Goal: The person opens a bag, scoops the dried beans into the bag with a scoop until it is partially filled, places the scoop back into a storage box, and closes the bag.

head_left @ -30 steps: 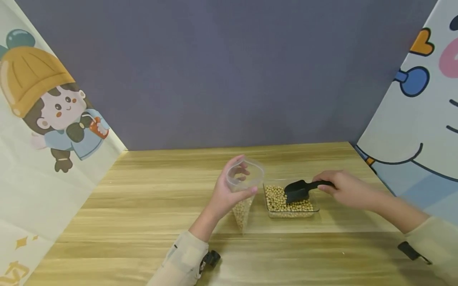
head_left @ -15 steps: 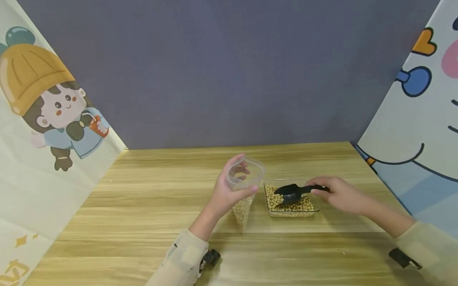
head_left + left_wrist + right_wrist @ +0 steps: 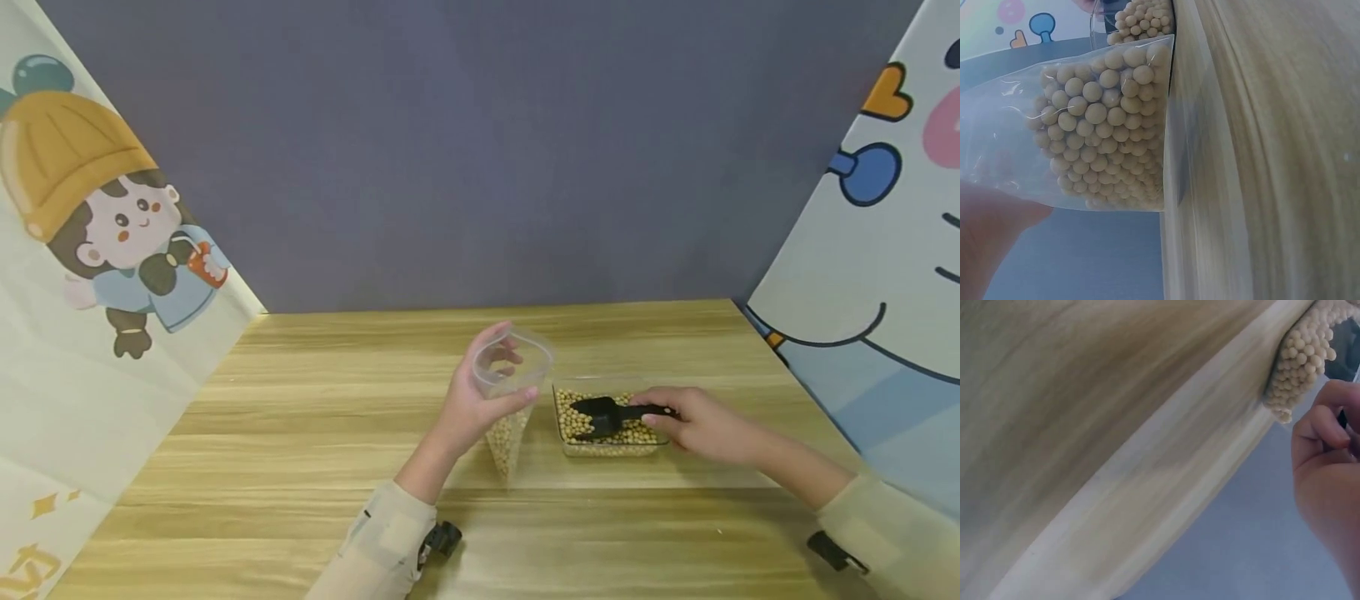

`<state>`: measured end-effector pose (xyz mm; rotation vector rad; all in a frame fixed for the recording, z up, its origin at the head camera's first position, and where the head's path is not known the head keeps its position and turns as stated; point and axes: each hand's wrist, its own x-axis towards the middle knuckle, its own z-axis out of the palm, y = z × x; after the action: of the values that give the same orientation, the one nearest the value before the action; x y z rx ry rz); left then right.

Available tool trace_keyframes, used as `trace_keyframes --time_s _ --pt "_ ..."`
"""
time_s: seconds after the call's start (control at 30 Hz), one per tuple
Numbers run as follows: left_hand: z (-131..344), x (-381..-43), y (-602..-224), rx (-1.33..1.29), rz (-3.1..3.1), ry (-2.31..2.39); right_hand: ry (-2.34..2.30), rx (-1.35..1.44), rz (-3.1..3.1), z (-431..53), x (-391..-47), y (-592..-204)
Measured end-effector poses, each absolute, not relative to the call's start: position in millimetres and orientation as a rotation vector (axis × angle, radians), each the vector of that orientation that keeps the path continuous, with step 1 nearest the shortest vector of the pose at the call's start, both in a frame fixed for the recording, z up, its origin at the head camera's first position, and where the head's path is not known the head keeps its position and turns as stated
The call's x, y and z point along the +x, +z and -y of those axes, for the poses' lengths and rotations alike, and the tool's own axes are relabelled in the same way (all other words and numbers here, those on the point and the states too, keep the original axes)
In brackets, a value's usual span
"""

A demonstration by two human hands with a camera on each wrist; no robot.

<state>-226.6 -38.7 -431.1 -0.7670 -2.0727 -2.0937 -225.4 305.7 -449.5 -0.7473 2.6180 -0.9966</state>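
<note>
Edges first: the light wood-grain worktop (image 3: 337, 400) runs back to the grey wall (image 3: 480, 150) at twelve o'clock, and its boards stretch a long way from the bag towards nine o'clock. Much tighter at three: just a narrow strip of wood between the clear, tapering plastic bag (image 3: 506, 448) and the low, clear rectangular box (image 3: 615, 451), its thin rim all round.

Now the hands! The left hand (image 3: 474, 400) is curled about the bag's upper part, thumb on the near side, fingers showing through the plastic, mouth spread wide towards twelve. Round, pale yellow beans (image 3: 1100, 134) fill the bag's lower part. Over at three, the right hand (image 3: 701, 427) has a narrow grip on the handle of the black scoop (image 3: 606, 417), whose blade points to nine, down among the beans in the box.

Underneath, pale and darker bands streak the worktop from side to side. A cartoon-printed panel (image 3: 45, 333) leans in at ten o'clock, another patterned panel (image 3: 832, 267) at two, and cream sleeves (image 3: 382, 533) reach in from seven and four.
</note>
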Motion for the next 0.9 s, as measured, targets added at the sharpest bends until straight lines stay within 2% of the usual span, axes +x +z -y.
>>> trace_keyframes --time_s 0.23,0.5,0.9 --pt "37.7 -226.4 -431.6 -0.761 2.091 -2.101 -0.628 -0.947 -2.852 -305.5 -226.5 -448.1" --pt "38.0 -227.6 -433.4 -0.747 2.104 -2.104 -0.503 -0.961 -2.984 -304.8 -225.7 -445.5" --pt "40.1 -229.4 -432.7 -0.766 2.100 -2.091 -0.937 -0.826 -2.987 -321.9 -227.3 -452.1"
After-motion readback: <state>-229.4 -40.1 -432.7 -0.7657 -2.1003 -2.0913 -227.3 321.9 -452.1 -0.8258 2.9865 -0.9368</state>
